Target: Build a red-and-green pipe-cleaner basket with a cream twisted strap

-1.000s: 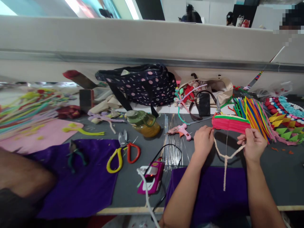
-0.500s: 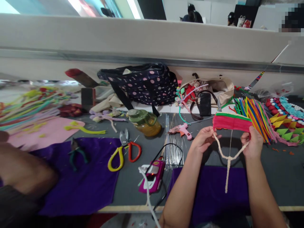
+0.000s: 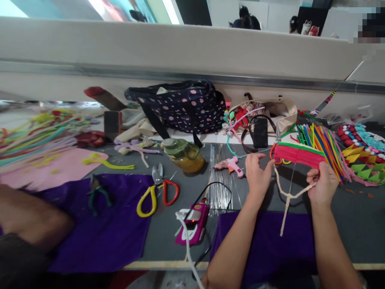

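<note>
My right hand (image 3: pixel 323 182) pinches the right end of a pink craft panel (image 3: pixel 297 155) made of side-by-side strips, with a green and white top edge. A cream Y-shaped cord (image 3: pixel 289 196) hangs below it from both ends, with a thin wire running up from its fork. At the panel's left end, my left hand (image 3: pixel 258 170) has thumb and fingers spread apart; whether the thumb tip touches the panel I cannot tell. Behind the panel, red and yellow scissor handles (image 3: pixel 286 162) partly show. The panel tilts down to the right, above the grey table.
A pink glue gun (image 3: pixel 233 165) and a bundle of clear strips (image 3: pixel 221 192) lie left of my hands. Nearby are a magenta device (image 3: pixel 194 224), scissors (image 3: pixel 157 188), pliers (image 3: pixel 99 194) and a jar (image 3: pixel 183 156). Coloured pipe cleaners (image 3: pixel 320 148) lie right. Another person's arm (image 3: pixel 33 212) is at far left.
My left hand has let go of the panel's left end and spread its fingers. The panel has shifted slightly right and tilted, its right end lower, with the cord swinging left.
</note>
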`<state>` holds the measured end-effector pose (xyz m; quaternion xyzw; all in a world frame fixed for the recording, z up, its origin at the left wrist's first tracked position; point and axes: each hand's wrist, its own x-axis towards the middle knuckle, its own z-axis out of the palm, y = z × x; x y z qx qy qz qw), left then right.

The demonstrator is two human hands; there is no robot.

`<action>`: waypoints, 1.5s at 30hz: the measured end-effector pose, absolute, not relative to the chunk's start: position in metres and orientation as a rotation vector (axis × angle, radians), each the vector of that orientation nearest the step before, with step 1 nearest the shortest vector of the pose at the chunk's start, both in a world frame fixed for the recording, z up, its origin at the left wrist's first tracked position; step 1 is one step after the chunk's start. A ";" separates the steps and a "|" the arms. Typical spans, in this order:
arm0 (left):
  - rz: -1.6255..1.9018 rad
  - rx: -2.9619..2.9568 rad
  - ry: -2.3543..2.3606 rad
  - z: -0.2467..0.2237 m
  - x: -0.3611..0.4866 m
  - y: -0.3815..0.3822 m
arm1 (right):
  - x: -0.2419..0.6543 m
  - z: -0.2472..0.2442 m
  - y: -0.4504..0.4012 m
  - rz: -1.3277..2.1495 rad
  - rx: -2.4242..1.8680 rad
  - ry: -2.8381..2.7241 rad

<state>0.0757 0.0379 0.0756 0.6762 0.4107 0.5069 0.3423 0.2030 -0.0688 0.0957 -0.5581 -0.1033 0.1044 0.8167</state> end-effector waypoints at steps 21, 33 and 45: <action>1.018 2.350 1.275 0.078 0.073 0.034 | 0.178 0.109 -0.074 0.245 -1.209 -0.328; 1.082 2.285 1.266 0.073 0.074 0.035 | 0.179 0.106 -0.072 0.269 -1.204 -0.328; 1.097 2.178 1.164 0.073 0.073 0.037 | 0.180 0.105 -0.072 0.277 -1.203 -0.319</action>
